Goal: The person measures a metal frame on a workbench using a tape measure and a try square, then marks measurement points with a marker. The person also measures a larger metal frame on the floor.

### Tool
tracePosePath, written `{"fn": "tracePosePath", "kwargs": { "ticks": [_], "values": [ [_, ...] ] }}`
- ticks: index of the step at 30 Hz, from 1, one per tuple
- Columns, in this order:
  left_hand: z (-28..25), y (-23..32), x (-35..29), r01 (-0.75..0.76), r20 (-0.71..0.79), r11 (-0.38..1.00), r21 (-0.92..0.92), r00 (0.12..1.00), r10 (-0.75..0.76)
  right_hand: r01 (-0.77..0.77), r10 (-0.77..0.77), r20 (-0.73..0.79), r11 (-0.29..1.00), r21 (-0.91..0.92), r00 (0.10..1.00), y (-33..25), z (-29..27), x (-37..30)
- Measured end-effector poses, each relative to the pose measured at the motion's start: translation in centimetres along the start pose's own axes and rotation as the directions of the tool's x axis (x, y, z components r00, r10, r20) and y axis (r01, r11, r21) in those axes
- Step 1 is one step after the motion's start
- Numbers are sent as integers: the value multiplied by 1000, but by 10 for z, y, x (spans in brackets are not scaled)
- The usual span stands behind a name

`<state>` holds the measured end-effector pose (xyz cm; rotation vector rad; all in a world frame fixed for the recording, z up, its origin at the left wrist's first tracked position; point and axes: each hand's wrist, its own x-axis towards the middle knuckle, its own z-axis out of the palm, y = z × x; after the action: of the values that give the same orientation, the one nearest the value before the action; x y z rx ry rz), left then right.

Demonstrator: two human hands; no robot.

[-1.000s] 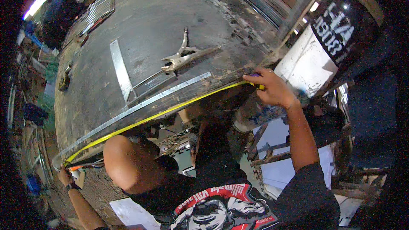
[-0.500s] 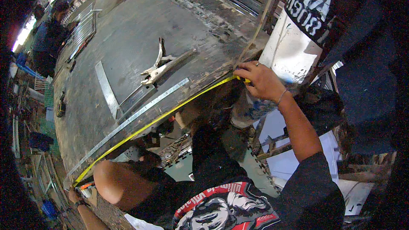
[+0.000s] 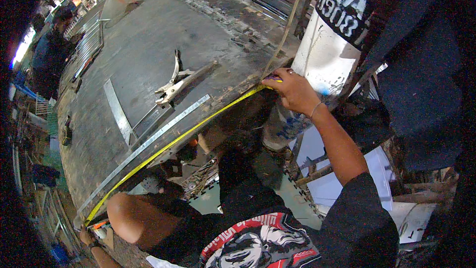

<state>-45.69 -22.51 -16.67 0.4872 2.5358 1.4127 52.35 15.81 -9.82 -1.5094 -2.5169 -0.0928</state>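
Observation:
A yellow tape measure (image 3: pixel 176 141) is drawn out along the near edge of a dark metal worktable (image 3: pixel 148 34). Its case sits in my right hand (image 3: pixel 296 91), whose fingers are closed round it at the table's right corner. At the far left end, my left hand (image 3: pixel 85 234) pinches the end of the tape by the table corner; its fingers show only small. Just behind the tape and roughly parallel to it lies a long, flat metal strip (image 3: pixel 148 142). Locking pliers (image 3: pixel 173 88) clamp a short metal piece farther in.
Another flat metal strip (image 3: pixel 118 106) rests left of the pliers. A white and black gas cylinder (image 3: pixel 327 52) stands close beside my right hand. A yellow-topped clear face shield (image 3: pixel 119 1) and a metal grille (image 3: pixel 90 42) lie at the far left, near another person (image 3: pixel 49 54).
The view has shifted slightly, so the table and cylinder appear a little farther left. Both hands keep their places at the two ends of the stretched tape.

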Motion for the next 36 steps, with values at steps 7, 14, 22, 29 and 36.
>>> {"fn": "tracePosePath", "kwargs": {
  "ticks": [7,14,22,29,36],
  "values": [
    [-2,11,-6,56,-102,967,249,994,-32,2,-17,-143,994,-105,990,0,18,4],
    [0,13,-13,44,-75,997,65,996,-39,46,-53,-33,980,-191,998,3,4,10],
    [4,20,-19,4,-5,1000,-1,1000,-4,116,-94,113,973,-201,989,8,-10,26],
    [6,14,-6,-4,-10,1000,-23,1000,4,116,-80,146,960,-257,986,5,-25,32],
    [-5,1,-2,8,28,999,-52,1000,-7,143,-70,218,928,-343,973,-15,-58,27]
  ]
}}
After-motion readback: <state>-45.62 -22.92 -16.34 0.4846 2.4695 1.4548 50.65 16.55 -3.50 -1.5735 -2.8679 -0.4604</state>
